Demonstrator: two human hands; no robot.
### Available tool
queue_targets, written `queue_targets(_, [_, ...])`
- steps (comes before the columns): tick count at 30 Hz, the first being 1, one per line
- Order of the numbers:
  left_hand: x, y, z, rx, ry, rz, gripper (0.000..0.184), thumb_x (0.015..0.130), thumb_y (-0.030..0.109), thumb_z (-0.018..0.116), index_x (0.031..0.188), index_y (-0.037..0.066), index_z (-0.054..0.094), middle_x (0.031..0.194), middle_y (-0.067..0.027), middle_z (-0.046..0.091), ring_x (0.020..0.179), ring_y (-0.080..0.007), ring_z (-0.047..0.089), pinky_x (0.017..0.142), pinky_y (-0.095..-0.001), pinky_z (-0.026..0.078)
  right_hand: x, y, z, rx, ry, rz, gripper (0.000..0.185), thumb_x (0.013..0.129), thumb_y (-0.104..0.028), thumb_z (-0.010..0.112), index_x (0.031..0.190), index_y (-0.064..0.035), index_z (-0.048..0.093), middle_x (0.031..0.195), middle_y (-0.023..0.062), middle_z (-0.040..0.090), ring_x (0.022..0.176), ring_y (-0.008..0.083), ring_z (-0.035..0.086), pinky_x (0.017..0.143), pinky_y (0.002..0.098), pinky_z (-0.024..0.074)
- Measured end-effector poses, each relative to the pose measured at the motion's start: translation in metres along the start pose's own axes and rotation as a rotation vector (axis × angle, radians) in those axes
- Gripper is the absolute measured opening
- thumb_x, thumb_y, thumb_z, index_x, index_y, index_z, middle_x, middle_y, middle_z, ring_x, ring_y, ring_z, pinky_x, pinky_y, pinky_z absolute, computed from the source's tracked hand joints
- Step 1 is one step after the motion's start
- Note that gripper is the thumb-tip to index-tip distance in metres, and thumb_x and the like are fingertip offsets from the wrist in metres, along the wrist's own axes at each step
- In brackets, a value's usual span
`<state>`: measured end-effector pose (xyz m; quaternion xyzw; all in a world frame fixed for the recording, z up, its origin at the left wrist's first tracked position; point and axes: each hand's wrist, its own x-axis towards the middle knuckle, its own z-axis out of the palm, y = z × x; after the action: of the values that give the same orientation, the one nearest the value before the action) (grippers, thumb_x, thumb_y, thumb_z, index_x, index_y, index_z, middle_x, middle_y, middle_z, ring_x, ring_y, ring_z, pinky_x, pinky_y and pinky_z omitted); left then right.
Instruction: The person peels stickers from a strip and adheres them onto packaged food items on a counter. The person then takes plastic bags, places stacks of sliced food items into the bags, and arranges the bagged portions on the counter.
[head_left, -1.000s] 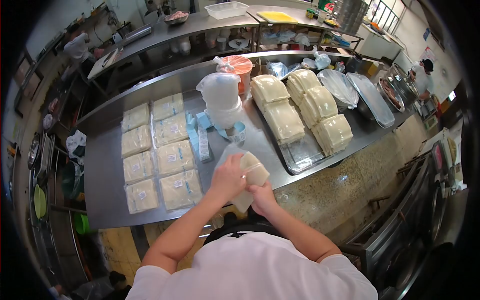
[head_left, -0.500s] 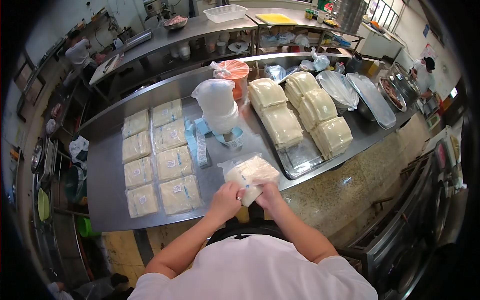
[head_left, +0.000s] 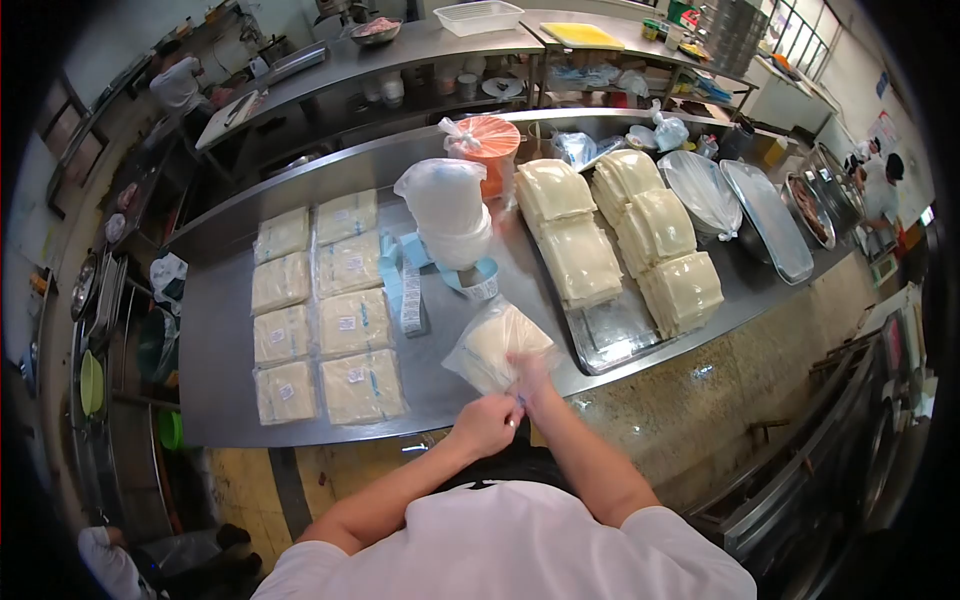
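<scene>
Here's the steel table (head_left: 225, 415), its near edge right by the fingers, and there's the danger: too sharp a tug could drag the loaded bag (head_left: 490, 350) off it, while a slack mouth might let the contents slide out.

Beyond the fingers and to the right, the metal tray (head_left: 608, 345) carries leaning piles of pale sheets (head_left: 578, 262) in two rows; a knock from the right arm could topple them. Out left of the fingers, eight flat packets (head_left: 283, 338), clear plastic around pale sheets. Straight ahead, past the bag, a white plastic sack (head_left: 440, 190) bulges over a round white tub (head_left: 460, 245), contents hidden; behind it, an orange bucket (head_left: 490, 140) under knotted film.

And the bag: just ahead of the fingertips, pale stack inside. Left hand (head_left: 487, 424), fingers narrow, pinching its mouth! Right hand (head_left: 533, 385), blurred against the plastic; inside or outside, gripping or not, I can't tell. Smallest, a curling blue label strip (head_left: 392, 270), ahead and left of the fingers.
</scene>
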<state>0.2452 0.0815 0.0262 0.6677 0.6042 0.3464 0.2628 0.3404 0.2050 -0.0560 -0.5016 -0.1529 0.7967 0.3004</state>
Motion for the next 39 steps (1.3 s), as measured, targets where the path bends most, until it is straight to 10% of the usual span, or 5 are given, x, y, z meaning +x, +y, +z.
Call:
queue_targets(20, [0.079, 0.040, 0.015, 0.271, -0.277, 0.053, 0.021, 0.082, 0.013, 0.065, 0.100, 0.003, 0.065, 0.096, -0.0187, 0.070, 0.088, -0.0381, 0.072, 0.078, -0.0487, 0.058, -0.028, 0.016, -0.011, 0.106, -0.365, -0.050, 0.036, 0.091, -0.010, 0.063, 0.125, 0.0003, 0.058, 0.124, 0.0188, 0.065, 0.104, 0.0372, 0.067, 0.092, 0.0476, 0.0550])
queue_targets(27, [0.025, -0.024, -0.064, 0.369, 0.448, -0.174, 0.038, 0.093, 0.034, 0.069, 0.115, 0.003, 0.066, 0.102, -0.0211, 0.069, 0.089, -0.0395, 0.066, 0.083, -0.0462, 0.054, -0.024, 0.000, -0.035, -0.110, -0.578, -0.114, 0.041, 0.090, -0.008, 0.063, 0.129, -0.0002, 0.057, 0.126, 0.0166, 0.066, 0.108, 0.0364, 0.067, 0.093, 0.0475, 0.0552])
queue_targets(30, [-0.003, -0.056, -0.081, -0.284, -0.112, -0.688, 0.034, 0.101, 0.036, 0.063, 0.106, 0.002, 0.066, 0.094, -0.0152, 0.068, 0.085, -0.0294, 0.065, 0.080, -0.0403, 0.052, 0.012, 0.015, -0.080, -0.341, -0.628, -0.281, 0.050, 0.089, -0.005, 0.065, 0.137, 0.0011, 0.054, 0.131, 0.0171, 0.065, 0.118, 0.0366, 0.066, 0.101, 0.0500, 0.0535])
queue_targets(32, [-0.017, -0.050, -0.081, -0.523, -0.031, -0.629, 0.034, 0.105, 0.035, 0.057, 0.100, 0.002, 0.065, 0.090, -0.0094, 0.066, 0.084, -0.0213, 0.063, 0.080, -0.0367, 0.050, -0.068, -0.028, -0.021, 0.262, -0.569, 0.250, 0.054, 0.088, -0.003, 0.066, 0.140, 0.0020, 0.053, 0.131, 0.0183, 0.064, 0.120, 0.0374, 0.065, 0.106, 0.0511, 0.0517])
queue_targets(39, [-0.049, -0.096, -0.068, -0.897, 0.027, -0.490, 0.029, 0.110, 0.025, 0.049, 0.101, 0.002, 0.065, 0.095, -0.0007, 0.066, 0.085, -0.0086, 0.058, 0.079, -0.0286, 0.048, -0.131, -0.039, -0.001, -0.098, -0.424, -0.015, 0.049, 0.089, -0.009, 0.066, 0.136, 0.0039, 0.055, 0.128, 0.0195, 0.065, 0.118, 0.0359, 0.065, 0.105, 0.0534, 0.0520])
